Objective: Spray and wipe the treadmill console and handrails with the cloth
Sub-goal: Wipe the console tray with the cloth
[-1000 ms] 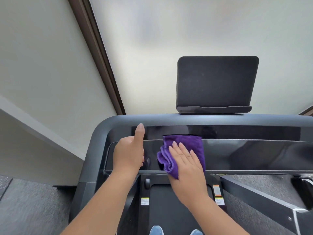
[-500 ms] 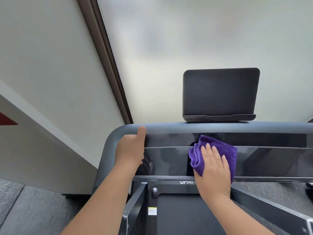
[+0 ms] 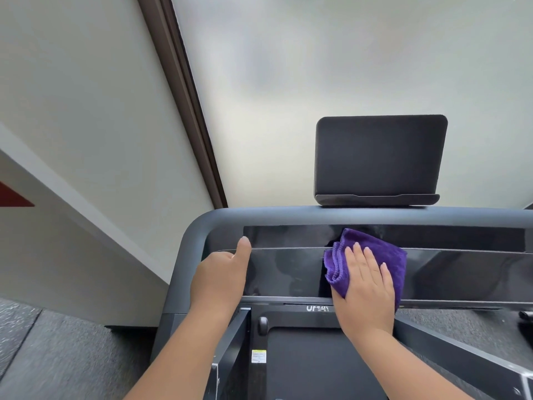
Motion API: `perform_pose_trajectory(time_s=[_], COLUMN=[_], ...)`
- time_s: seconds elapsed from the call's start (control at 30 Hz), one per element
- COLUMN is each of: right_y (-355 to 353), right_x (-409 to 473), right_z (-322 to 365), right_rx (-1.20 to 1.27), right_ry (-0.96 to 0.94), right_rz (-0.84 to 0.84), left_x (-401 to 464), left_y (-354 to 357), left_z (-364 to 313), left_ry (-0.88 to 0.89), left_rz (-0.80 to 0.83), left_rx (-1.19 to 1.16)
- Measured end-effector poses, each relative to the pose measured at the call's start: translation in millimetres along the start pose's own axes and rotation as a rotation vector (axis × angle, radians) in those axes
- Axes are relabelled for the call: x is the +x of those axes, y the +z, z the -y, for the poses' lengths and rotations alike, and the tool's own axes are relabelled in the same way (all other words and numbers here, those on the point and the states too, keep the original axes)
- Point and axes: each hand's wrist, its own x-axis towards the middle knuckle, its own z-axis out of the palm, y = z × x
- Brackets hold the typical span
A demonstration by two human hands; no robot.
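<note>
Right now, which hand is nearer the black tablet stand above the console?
Right. The right hand presses the purple cloth on the console just below the black tablet stand; the left hand rests further left, near the console's corner.

cloth (image 3: 383, 255): purple terry fabric, soft nap, stitched hem.
console panel (image 3: 288, 272): black, glossy, smooth, reflective, faintly smeared.
console frame (image 3: 184, 255): dark grey plastic, matt, smooth.
tablet holder (image 3: 380, 157): black, matt, finely textured.
floor (image 3: 72, 356): grey, rough, speckled.

Glossy black console panel (image 3: 461, 272) lies bare rightward of the folded purple cloth (image 3: 383, 255); leftward, the left hand (image 3: 222, 278) blocks it; the upright dark tablet holder (image 3: 377, 160) stands behind.
</note>
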Motion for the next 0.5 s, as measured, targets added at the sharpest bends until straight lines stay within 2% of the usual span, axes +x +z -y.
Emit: perform_pose_trajectory(time_s=[0.3, 0.5], right_y=[2.8, -3.0], right_x=[-1.3, -0.4], right_z=[-0.7, 2.7], right_rx=[0.024, 0.12], right_ry=[0.002, 0.043], right_rz=[-0.012, 0.001], left_x=[-12.8, -23.2], left_y=[7.7, 15.4], left_z=[8.9, 23.0], left_ry=[-0.014, -0.005], left_rz=[0.022, -0.046], left_rx=[0.007, -0.055])
